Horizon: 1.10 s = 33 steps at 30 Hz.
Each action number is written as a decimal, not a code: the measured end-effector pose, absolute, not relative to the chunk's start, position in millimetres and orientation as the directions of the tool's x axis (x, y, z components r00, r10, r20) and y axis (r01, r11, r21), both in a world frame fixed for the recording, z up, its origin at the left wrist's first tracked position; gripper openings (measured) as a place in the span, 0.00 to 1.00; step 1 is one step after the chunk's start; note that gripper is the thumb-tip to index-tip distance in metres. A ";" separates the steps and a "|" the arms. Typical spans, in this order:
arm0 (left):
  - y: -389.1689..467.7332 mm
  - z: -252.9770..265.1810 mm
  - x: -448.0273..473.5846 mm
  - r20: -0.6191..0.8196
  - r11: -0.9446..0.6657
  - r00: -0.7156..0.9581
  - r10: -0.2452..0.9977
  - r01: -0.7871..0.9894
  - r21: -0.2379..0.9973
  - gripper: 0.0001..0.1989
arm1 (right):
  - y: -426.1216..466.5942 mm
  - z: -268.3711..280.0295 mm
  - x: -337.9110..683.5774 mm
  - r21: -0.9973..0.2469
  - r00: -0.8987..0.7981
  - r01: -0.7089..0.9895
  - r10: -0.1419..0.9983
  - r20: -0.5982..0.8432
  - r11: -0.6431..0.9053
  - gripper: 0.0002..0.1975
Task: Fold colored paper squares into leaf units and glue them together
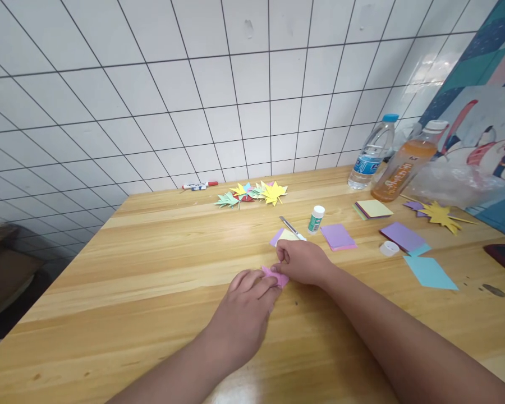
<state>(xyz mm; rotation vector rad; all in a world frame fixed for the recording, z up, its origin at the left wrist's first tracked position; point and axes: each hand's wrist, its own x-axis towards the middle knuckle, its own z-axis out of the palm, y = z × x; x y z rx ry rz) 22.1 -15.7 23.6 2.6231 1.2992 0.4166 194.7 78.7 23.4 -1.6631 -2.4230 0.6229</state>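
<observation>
A small piece of pink folded paper (283,279) lies on the wooden table, partly covered by my fingers. My left hand (246,306) rests palm down with its fingers stretched over the paper's left and near side, pressing it to the table. From the right, my right hand (303,262) pinches the paper's edge between thumb and curled fingers. Just beyond the right hand, a utility knife (292,228) lies beside cream and purple paper squares (278,238). A white and green glue stick (316,219) stands uncapped or capped, I cannot tell which.
Purple squares (338,236), a blue sheet (431,272), a white cap (389,248) and a paper stack (373,209) lie to the right. Paper leaves (274,193) and markers (200,186) are near the tiled wall. A water bottle (372,152) and an orange drink bottle (409,163) stand back right.
</observation>
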 end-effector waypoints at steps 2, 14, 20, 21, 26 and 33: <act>-14.5 23.8 21.9 0.174 -0.607 0.583 0.794 0.739 0.293 0.21 | 81.4 23.5 192.3 -0.426 -0.340 0.870 0.928 -0.152 0.249 0.12; -1.6 19.0 11.8 0.237 -0.613 0.566 0.790 0.738 0.283 0.18 | 80.3 13.3 207.5 -0.804 -0.396 0.526 0.916 0.056 0.277 0.12; 3.1 20.1 -0.9 0.261 -0.527 0.470 0.843 0.818 0.231 0.21 | 72.5 23.0 219.5 -0.715 -0.212 0.583 0.922 0.323 0.385 0.11; 2.8 20.8 -1.5 0.266 -0.528 0.469 0.842 0.818 0.230 0.20 | 71.7 24.9 220.8 -0.640 -0.234 0.649 0.908 0.347 0.412 0.09; -2.5 24.9 2.4 0.220 -0.570 0.528 0.820 0.788 0.232 0.17 | 71.9 23.0 224.1 -0.336 -0.428 0.789 0.853 0.300 0.514 0.12; -3.1 24.9 2.8 0.227 -0.495 0.456 0.861 0.854 0.160 0.17 | 72.7 28.9 226.0 -0.147 -0.397 0.894 0.900 0.179 0.424 0.13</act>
